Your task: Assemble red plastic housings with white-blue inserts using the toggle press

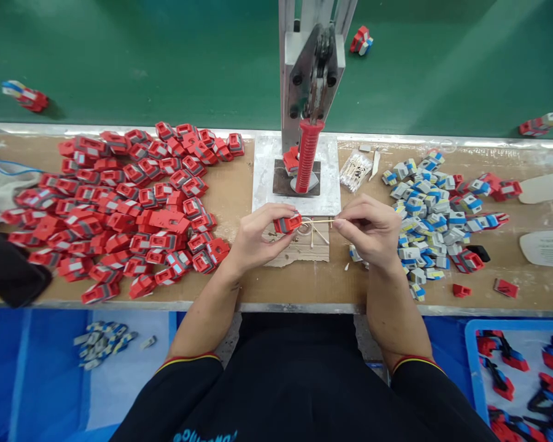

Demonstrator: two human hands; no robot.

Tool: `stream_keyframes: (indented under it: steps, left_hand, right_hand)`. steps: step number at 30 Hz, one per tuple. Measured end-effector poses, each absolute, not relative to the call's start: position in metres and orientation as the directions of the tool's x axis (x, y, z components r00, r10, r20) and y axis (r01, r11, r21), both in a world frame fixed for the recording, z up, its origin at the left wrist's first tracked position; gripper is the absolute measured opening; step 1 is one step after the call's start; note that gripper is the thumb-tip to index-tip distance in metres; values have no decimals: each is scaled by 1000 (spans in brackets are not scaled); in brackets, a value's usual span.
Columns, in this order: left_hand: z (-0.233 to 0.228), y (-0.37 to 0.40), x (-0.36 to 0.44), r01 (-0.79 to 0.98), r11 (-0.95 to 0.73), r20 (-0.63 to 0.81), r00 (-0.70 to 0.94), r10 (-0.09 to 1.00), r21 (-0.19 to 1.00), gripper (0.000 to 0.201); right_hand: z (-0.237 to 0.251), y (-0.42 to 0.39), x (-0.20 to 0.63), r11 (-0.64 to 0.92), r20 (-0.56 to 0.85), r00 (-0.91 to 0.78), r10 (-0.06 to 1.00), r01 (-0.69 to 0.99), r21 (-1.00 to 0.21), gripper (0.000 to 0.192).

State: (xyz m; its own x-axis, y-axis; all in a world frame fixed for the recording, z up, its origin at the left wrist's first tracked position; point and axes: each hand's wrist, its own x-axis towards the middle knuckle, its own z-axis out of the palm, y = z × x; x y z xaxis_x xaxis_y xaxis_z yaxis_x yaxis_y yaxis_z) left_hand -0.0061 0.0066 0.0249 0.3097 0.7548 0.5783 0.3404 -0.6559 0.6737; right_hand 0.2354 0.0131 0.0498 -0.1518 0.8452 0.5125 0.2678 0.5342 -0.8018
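Observation:
My left hand point(257, 240) is closed around a small red toy vehicle part point(286, 224) with a grey stripe, gripped between thumb and fingers. Pinched in my right hand point(369, 228) is a thin cotton swab point(322, 221), pointing left toward the red part. Between the hands lies a small round clear dish or ring point(305, 227), beside loose swabs point(321, 235) on a torn piece of cardboard point(299, 250). Whether the swab's tip touches the part or the dish, I cannot tell.
A toggle press with a red handle point(308, 156) stands ahead on a metal plate point(263, 178). Red parts point(120, 202) are heaped left; white, blue and yellow parts point(426, 212) right. A swab pack point(355, 170) lies near the press. Beyond runs a green belt point(188, 67) carrying assembled pieces.

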Motion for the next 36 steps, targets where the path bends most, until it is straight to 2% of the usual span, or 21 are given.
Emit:
stream_keyframes:
  steps: [3, 13, 22, 31, 33, 36]
  left_hand:
    - [25, 6, -6, 339, -654, 573, 317, 756, 676, 29]
    - [26, 4, -7, 344, -613, 516, 335, 788, 712, 31]
    - [25, 4, -9, 370, -602, 505, 331, 797, 708, 30]
    - [26, 4, -9, 332, -603, 521, 306, 797, 726, 32]
    - [26, 4, -9, 321, -582, 507, 292, 811, 747, 31]
    - [25, 4, -11, 276, -559, 494, 273, 826, 782, 32]
  right_hand:
    - [49, 12, 235, 552, 542, -111, 833, 245, -797, 17]
    - [50, 11, 228, 565, 541, -165, 825, 277, -777, 12]
    - [49, 12, 230, 568, 552, -158, 819, 358, -741, 12]
    - [52, 13, 243, 556, 553, -100, 827, 292, -778, 19]
    - [53, 15, 250, 549, 536, -136, 833, 321, -772, 21]
    - [51, 16, 254, 532, 425, -323, 846, 441, -723, 18]
